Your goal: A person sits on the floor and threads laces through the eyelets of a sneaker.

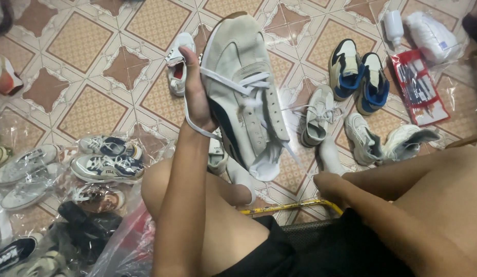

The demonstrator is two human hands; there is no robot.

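My left hand [196, 92] holds up a worn grey-white sneaker [243, 87], gripping its side, with white laces hanging loose below the palm. The sneaker is tilted, toe pointing away from me. My right hand [328, 183] rests low by my knee, next to a white sock-like piece [331, 156] on the floor; its fingers are curled and I cannot make out anything in them. My bare knees and black shorts [320, 251] fill the lower part of the view.
Sneakers lie scattered on the patterned tile floor: a small white one [178, 64], a blue-and-white pair [359, 74], grey and white ones [320, 115]. Bagged shoes [102, 159] pile at the left. A red packet [418, 87], a white bottle [393, 25] and a yellow bar [295, 206] are nearby.
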